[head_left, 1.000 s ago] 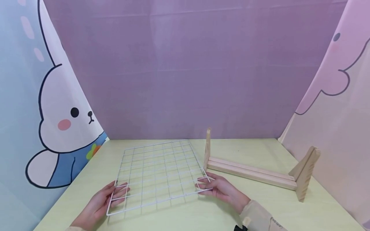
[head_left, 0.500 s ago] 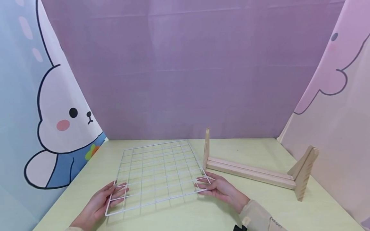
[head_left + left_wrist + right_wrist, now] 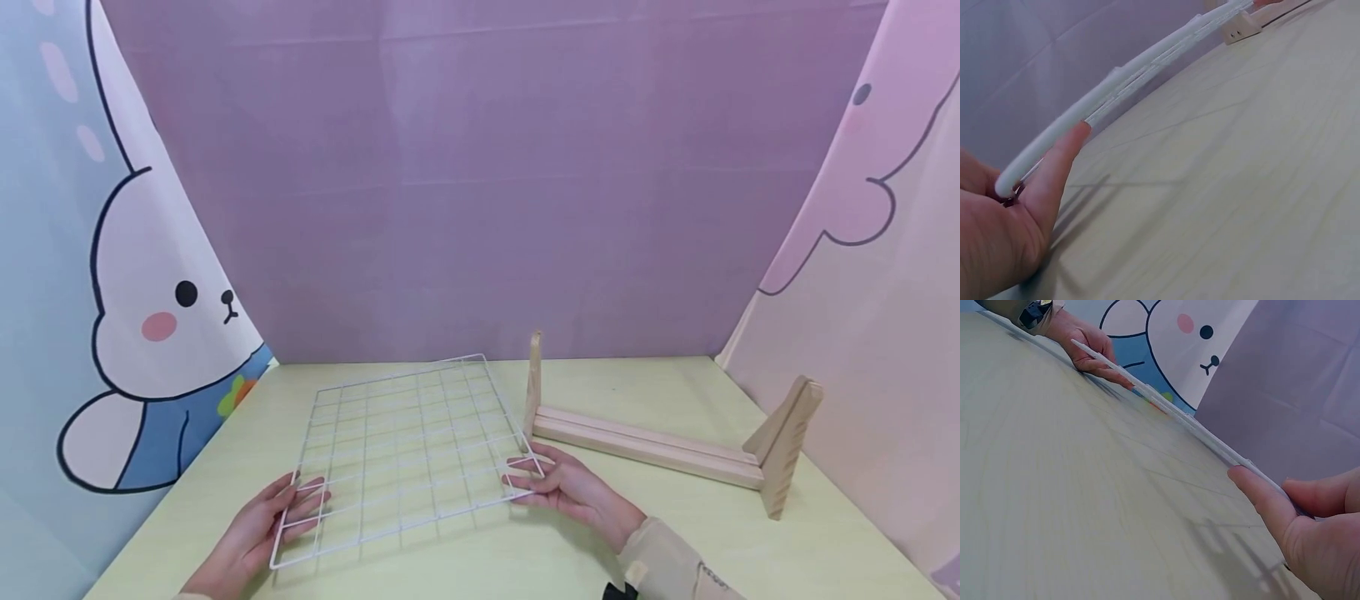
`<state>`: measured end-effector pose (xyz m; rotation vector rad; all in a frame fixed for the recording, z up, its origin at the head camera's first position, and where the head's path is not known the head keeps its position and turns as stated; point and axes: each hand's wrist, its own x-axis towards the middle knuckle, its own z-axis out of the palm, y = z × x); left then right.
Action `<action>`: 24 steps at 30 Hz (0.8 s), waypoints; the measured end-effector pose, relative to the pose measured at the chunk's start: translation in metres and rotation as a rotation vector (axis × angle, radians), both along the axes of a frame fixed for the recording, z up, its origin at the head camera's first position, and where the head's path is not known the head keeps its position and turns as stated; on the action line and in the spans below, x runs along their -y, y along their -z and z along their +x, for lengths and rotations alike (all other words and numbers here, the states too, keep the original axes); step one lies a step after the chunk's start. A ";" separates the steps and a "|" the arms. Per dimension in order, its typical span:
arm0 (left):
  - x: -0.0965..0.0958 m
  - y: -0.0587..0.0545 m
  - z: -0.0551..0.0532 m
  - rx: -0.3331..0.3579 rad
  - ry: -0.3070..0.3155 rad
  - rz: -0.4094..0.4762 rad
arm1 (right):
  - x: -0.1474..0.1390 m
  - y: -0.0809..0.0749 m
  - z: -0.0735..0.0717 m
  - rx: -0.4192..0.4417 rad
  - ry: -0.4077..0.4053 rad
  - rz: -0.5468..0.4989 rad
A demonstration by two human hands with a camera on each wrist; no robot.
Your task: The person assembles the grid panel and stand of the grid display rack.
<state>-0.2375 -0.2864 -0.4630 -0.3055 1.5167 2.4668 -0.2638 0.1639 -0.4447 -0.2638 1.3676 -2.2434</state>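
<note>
A white wire grid panel [image 3: 405, 457] is held between both hands, tilted above the table. My left hand [image 3: 247, 533] grips its left edge near the front corner, thumb on one side and fingers reaching under the wires. At the front right corner my right hand [image 3: 577, 493] pinches the panel, fingers passing below it. Seen edge-on in the left wrist view, the panel [image 3: 1116, 81] lies between the thumb and the palm side of the left hand [image 3: 1010, 237]. In the right wrist view, thumb and fingers of the right hand [image 3: 1316, 531] hold the opposite edge.
On the right of the pale table [image 3: 450, 571] stands a wooden frame [image 3: 648, 446], a long grooved bar with an upright at each end. Its left upright [image 3: 534, 383] is close to the panel's right edge. A purple cloth [image 3: 487, 183] hangs behind; printed cloths flank both sides.
The panel's far edge has risen slightly, and its near left corner has come a little lower. Both hands keep their hold. The whole head view has shifted slightly.
</note>
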 end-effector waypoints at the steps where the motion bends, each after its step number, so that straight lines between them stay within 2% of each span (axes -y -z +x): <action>1: 0.000 0.000 0.000 -0.004 0.002 -0.004 | 0.000 0.000 0.000 0.003 0.004 -0.003; 10: 0.000 -0.004 0.000 -0.017 -0.013 -0.032 | 0.001 -0.002 -0.001 0.020 0.030 -0.023; 24: 0.004 -0.005 0.000 0.027 -0.051 0.025 | 0.002 -0.002 -0.001 -0.017 0.015 0.004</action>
